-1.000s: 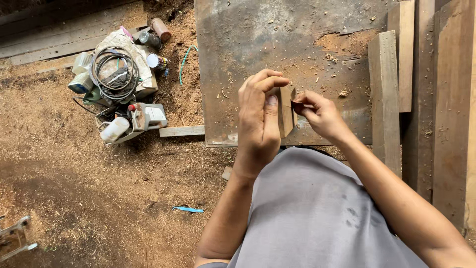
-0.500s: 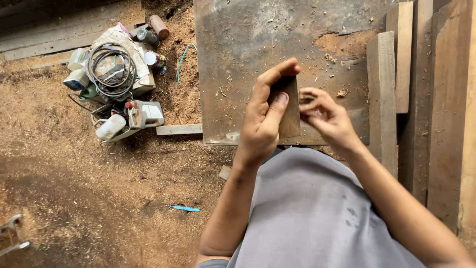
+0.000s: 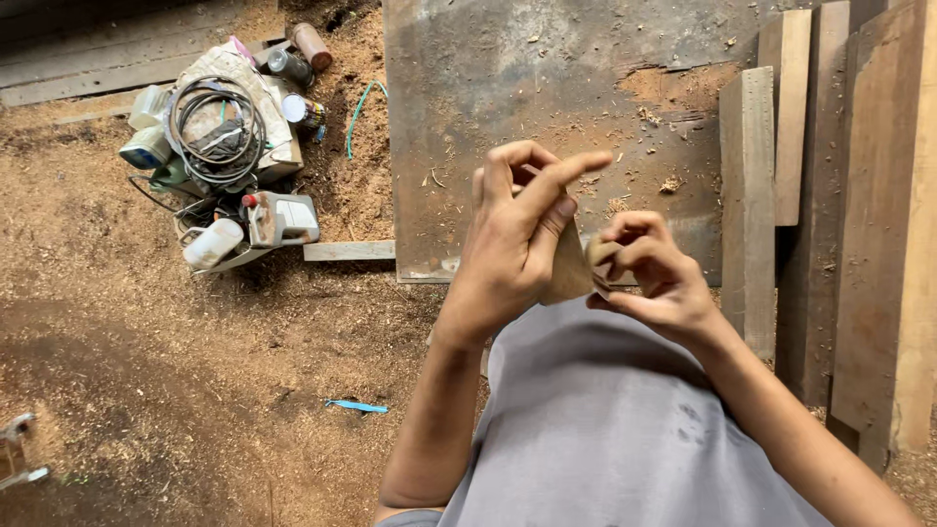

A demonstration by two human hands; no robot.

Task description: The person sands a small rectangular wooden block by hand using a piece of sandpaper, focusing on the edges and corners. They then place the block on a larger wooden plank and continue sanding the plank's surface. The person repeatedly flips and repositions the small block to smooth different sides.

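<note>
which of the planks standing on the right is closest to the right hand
The narrow pale plank just right of the grey board, the leftmost of the stack. The right hand sits just left of it, while the darker, wider planks lie further right.

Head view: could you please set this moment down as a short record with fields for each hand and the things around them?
Left hand: left hand raised, fingers on a small flat tan piece
Right hand: right hand pinches the same piece from the other side
Behind the hands: grey metal sheet dusted with sawdust
Right side: wooden planks lying side by side
Upper left: pile of power tools with a coiled cable
Ground: sawdust floor with a blue scrap
</note>
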